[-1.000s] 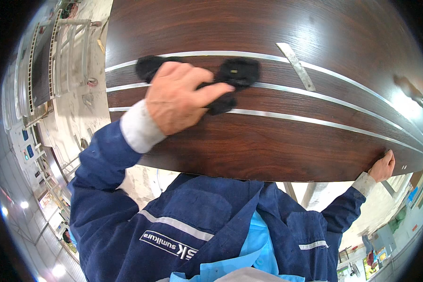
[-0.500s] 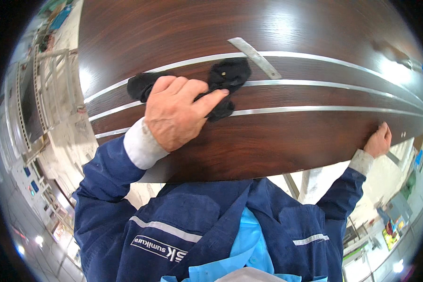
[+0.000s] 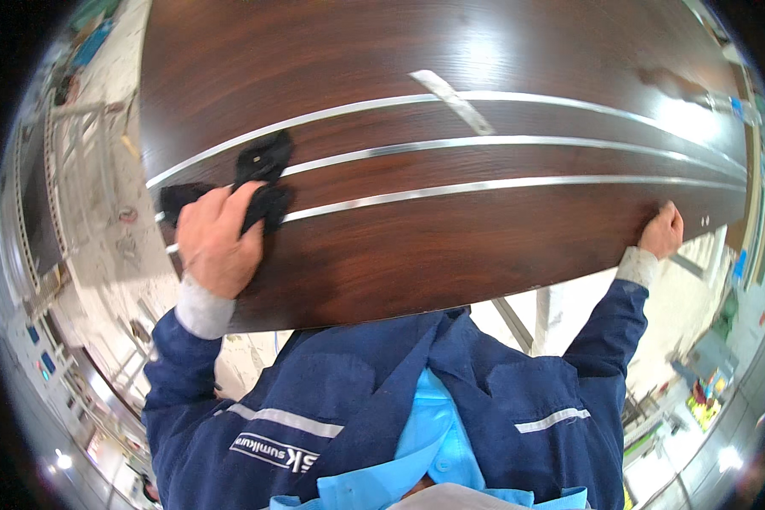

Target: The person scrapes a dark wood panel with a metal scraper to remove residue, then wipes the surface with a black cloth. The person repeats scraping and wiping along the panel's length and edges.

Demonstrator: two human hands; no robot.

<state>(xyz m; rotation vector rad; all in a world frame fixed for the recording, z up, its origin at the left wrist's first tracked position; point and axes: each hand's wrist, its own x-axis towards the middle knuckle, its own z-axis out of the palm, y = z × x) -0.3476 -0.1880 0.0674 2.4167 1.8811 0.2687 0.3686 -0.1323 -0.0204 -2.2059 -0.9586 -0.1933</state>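
Cloth, black and loosely bunched, is what I have under the left hand: the fingers are curled down over it and closed on its folds, with loose lobes spreading out to the left and to the far side. I have it on the left part of the dark wood-grain panel, where it covers stretches of the middle strip and the near strip and reaches up to about the far strip. All 3 strips are silvery and run left to right.

My right hand is at the panel's near edge, well to the right, fingers bent in; I cannot tell whether it grips the edge or only rests against it. Just past it to the right I make out 2 small pale marks on the panel.

Farther out, a flat metal bar lies slanted across the far strip. Off the panel's left side I see metal racks standing on a pale floor.
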